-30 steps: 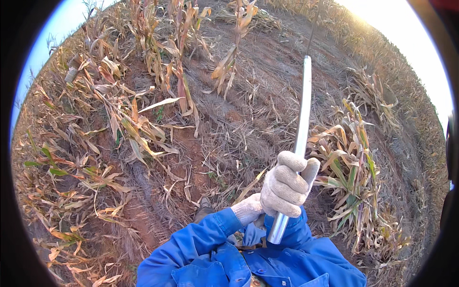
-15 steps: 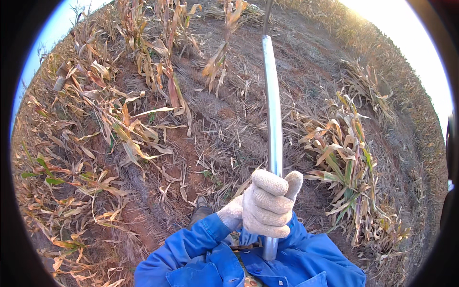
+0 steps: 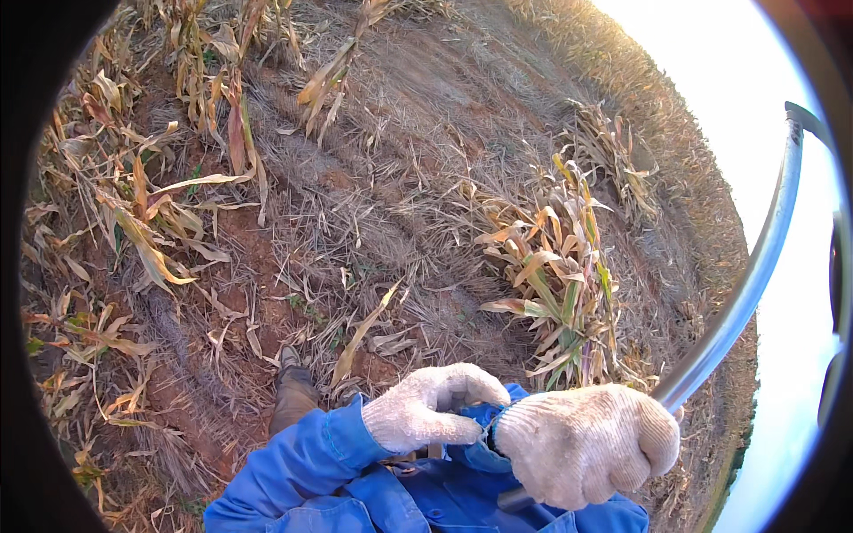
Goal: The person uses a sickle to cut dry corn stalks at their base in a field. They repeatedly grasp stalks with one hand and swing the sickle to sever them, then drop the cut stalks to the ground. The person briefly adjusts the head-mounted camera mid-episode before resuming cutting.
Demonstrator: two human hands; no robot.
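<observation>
My right hand (image 3: pixel 586 444), in a pale knitted work glove, is closed round the metal handle of what looks like a long-handled sickle (image 3: pixel 729 315). The silvery tube slants up and to the right; a dark curved blade (image 3: pixel 807 120) shows in part at its far end. Below my fist the handle's butt (image 3: pixel 515 499) sticks out. My left hand (image 3: pixel 426 409), gloved alike, is at my right wrist. Its thumb and curled fingers lie round the blue cuff (image 3: pixel 484 416) of my right sleeve; the fingertips are partly hidden.
Cut corn stalks (image 3: pixel 569 275) with dry leaves lie heaped ahead to the right. Standing dry corn (image 3: pixel 235 98) rises at the far left, with more stalks (image 3: pixel 133 231) leaning below. Straw and reddish soil (image 3: pixel 355 204) cover the ground. My shoe (image 3: pixel 290 358) is at lower left.
The sickle has swung from upright before me to a slant at the right. My hands have come apart on the handle, the left now at the right cuff. The view has turned rightward.
</observation>
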